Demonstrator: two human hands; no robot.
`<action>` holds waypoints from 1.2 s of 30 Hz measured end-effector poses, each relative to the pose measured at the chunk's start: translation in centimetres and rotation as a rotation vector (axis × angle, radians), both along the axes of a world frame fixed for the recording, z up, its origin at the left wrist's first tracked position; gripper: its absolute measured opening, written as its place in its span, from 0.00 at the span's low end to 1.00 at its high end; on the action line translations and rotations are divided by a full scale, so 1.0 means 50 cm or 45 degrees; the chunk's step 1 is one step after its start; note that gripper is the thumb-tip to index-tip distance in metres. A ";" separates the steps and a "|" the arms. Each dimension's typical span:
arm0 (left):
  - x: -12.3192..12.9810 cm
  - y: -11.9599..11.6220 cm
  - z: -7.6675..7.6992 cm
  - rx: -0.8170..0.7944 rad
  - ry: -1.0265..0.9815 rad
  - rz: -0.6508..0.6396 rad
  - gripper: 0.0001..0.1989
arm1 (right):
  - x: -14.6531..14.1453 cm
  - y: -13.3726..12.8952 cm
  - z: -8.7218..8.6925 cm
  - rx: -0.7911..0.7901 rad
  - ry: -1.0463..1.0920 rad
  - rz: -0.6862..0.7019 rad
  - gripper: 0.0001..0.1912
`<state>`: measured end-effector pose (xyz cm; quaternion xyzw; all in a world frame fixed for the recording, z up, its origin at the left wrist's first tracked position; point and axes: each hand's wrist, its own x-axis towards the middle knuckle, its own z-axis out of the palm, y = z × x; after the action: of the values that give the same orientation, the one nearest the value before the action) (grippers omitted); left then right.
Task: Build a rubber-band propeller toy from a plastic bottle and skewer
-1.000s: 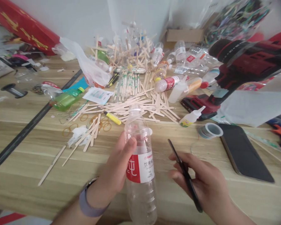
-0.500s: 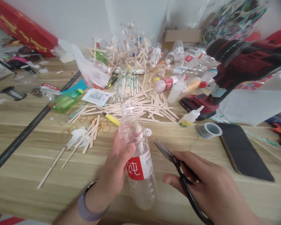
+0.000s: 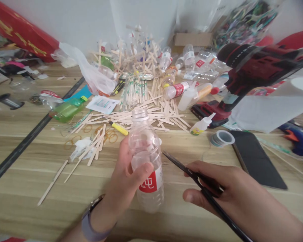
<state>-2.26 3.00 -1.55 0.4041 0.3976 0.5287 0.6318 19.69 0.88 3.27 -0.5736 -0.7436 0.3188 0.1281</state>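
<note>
A clear plastic bottle (image 3: pixel 151 198) with a red and white label and no cap stands nearly upright in front of me. My left hand (image 3: pixel 131 174) is wrapped round its middle from the left, thumb across the front by the label. In my right hand (image 3: pixel 217 191) is a pair of black-handled scissors (image 3: pixel 178 162). Their blades look closed, and the tips point at the bottle's right side, just short of it. My right thumb sticks out to the left, apart from the handle.
Loose wooden sticks (image 3: pixel 151 116) and a yellow utility knife (image 3: pixel 119 128) lie beyond the bottle. On the right are a phone (image 3: pixel 259 159), a tape roll (image 3: pixel 222 138), a glue bottle (image 3: pixel 202 124) and a red cordless drill (image 3: pixel 227 97). A green bottle (image 3: pixel 69 109) lies left.
The bottle has turned in my left hand and stands more upright, its label facing further right. The scissors have come closer to its side, their blades now closer together.
</note>
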 end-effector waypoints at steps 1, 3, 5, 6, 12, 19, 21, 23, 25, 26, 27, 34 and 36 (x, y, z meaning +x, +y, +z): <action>-0.001 -0.001 0.000 0.010 0.006 -0.005 0.30 | 0.002 0.004 0.006 -0.057 0.004 0.000 0.14; -0.003 -0.001 0.002 0.028 0.024 -0.014 0.32 | 0.007 0.013 0.015 -0.130 0.011 0.030 0.17; -0.002 -0.002 0.008 0.048 0.038 -0.024 0.32 | 0.016 0.024 0.022 -0.166 0.041 0.086 0.20; -0.001 -0.003 0.012 0.052 0.041 -0.036 0.32 | 0.021 0.031 0.026 -0.191 0.071 0.114 0.22; 0.011 -0.011 0.031 -0.021 0.042 0.068 0.36 | 0.037 0.064 0.055 -0.410 0.207 0.271 0.24; 0.012 0.001 0.024 -0.166 -0.080 -0.004 0.35 | 0.009 0.036 0.042 0.551 -0.297 0.185 0.17; 0.015 0.005 0.022 -0.235 -0.165 0.001 0.35 | -0.004 0.023 0.032 0.810 -0.460 0.143 0.19; 0.015 0.006 0.017 -0.287 -0.248 -0.007 0.32 | -0.017 0.010 0.024 0.995 -0.614 0.076 0.18; 0.011 0.006 0.012 -0.399 -0.293 -0.037 0.25 | -0.025 -0.001 0.019 1.106 -0.739 0.034 0.17; 0.007 0.006 0.010 -0.477 -0.300 -0.051 0.22 | -0.026 -0.004 0.017 1.135 -0.783 0.028 0.17; 0.003 0.006 0.009 -0.561 -0.302 -0.067 0.21 | -0.024 -0.006 0.015 1.154 -0.811 0.018 0.17; 0.010 0.027 0.038 -0.836 -0.494 -0.043 0.22 | 0.014 0.018 -0.036 0.707 -0.159 -0.151 0.14; 0.017 0.032 0.043 -0.887 -0.552 -0.028 0.23 | 0.008 0.021 -0.053 0.513 0.051 -0.167 0.12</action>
<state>-1.42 4.62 0.62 0.0495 0.4063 0.4286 0.8055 20.10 1.92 0.60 -0.5771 -0.7507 0.1661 0.2755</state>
